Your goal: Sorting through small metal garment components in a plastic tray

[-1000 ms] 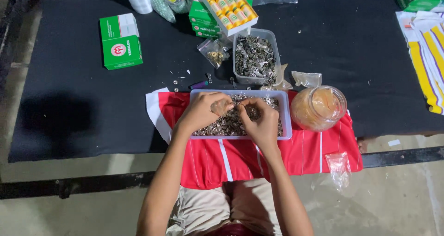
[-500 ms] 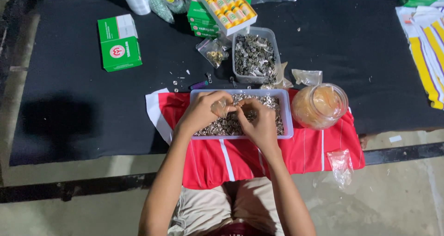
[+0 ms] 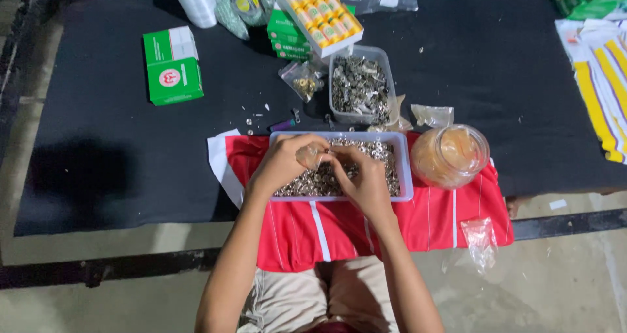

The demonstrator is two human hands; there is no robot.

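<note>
Both hands meet over the tray (image 3: 403,170) of small metal pieces at the counter's near edge: the left hand (image 3: 282,165) pinches a small clear bag (image 3: 307,155), the right hand (image 3: 364,176) fingers pieces at its mouth. The tray remains nearly full; a second tub (image 3: 360,85) behind also holds pieces, so most sorting appears left.

At frame centre a tray (image 3: 405,170) of small metal parts (image 3: 382,151) sits on a cloth (image 3: 431,222) on the worktop (image 3: 98,163). A smaller tub (image 3: 361,85) lies behind it, a jar (image 3: 450,155) right, a box (image 3: 172,65) upper left.
</note>
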